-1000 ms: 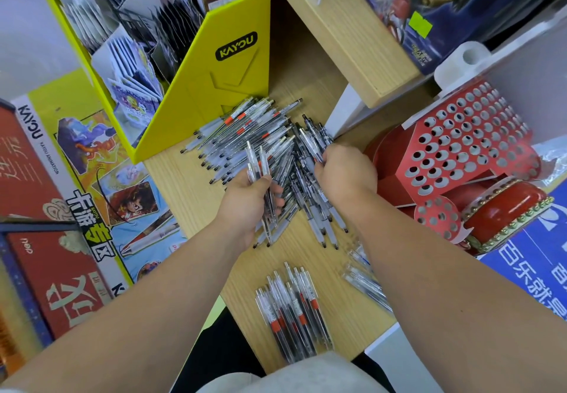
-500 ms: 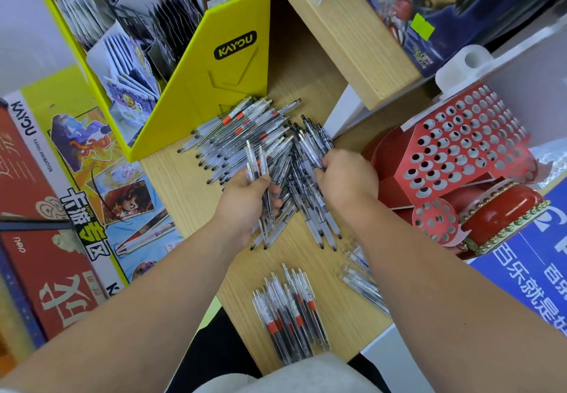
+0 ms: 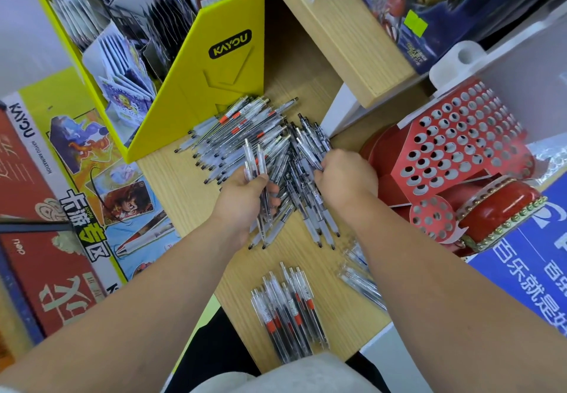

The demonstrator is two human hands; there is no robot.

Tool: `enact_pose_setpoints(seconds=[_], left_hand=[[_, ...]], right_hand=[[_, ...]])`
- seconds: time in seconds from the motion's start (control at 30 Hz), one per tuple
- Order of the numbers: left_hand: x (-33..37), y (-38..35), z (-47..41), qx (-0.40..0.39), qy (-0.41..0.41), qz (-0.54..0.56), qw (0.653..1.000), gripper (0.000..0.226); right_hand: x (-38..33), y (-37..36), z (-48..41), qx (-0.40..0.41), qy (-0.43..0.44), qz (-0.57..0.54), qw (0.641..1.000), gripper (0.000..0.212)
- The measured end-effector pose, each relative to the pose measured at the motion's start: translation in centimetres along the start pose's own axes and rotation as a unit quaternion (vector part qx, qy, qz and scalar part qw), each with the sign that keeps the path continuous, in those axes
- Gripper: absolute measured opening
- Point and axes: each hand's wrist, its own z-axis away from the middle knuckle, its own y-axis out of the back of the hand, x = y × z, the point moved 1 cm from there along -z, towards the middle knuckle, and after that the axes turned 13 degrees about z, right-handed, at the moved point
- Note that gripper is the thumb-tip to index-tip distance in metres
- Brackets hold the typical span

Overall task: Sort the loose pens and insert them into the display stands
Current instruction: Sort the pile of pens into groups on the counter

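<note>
A big pile of loose clear pens [image 3: 242, 135] with red or black bands lies on the wooden counter [image 3: 184, 196]. My left hand [image 3: 242, 199] is shut on a small bunch of pens that stick up above the thumb. At the pile's right side my right hand [image 3: 345, 178] grips a few black-banded pens. A sorted group of red-banded pens [image 3: 288, 309] lies near the counter's front edge, and a smaller clear bundle [image 3: 360, 279] lies beside my right forearm. The red display stand [image 3: 460, 141] with rows of round holes stands to the right, its holes bare.
A yellow KAYOU card box [image 3: 214, 64] stands just behind the pile. A wooden shelf [image 3: 343, 33] runs above on the right, with a blue printed box [image 3: 445, 3] on it. Printed boards [image 3: 61, 208] cover the left. A red drum-shaped piece [image 3: 503, 211] sits below the stand.
Both hands stay in the pile; the right hand has shifted slightly up among the black-banded pens. The left hand keeps its bunch.
</note>
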Motion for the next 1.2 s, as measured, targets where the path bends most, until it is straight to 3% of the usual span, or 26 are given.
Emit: enact_pose_setpoints(seconds=[0.23, 0.43, 0.8, 1.03, 1.2], left_hand=[[0.2, -0.1, -0.1, -0.004, 0.002, -0.004, 1.0, 0.008], [0.1, 0.1, -0.2, -0.006, 0.006, -0.006, 1.0, 0.009], [0.7, 0.1, 1.0, -0.014, 0.002, 0.021, 1.0, 0.006], [-1.8, 2.0, 5.2, 0.005, -0.021, -0.019, 1.0, 0.003], [-6.8, 4.2, 9.6, 0.082, -0.012, -0.048, 0.995, 0.013]], right_hand=[[-0.7, -0.3, 0.6, -0.002, -0.022, -0.068, 0.997, 0.02], [-0.8, -0.7, 0.5, -0.003, -0.052, -0.138, 0.989, 0.037], [1.4, 1.1, 3.9, 0.044, 0.026, -0.337, 0.94, 0.044], [3.7, -0.4, 10.8, -0.042, 0.064, -0.338, 0.938, 0.037], [4.1, -4.3, 16.2, -0.129, 0.073, -0.339, 0.929, 0.038]])
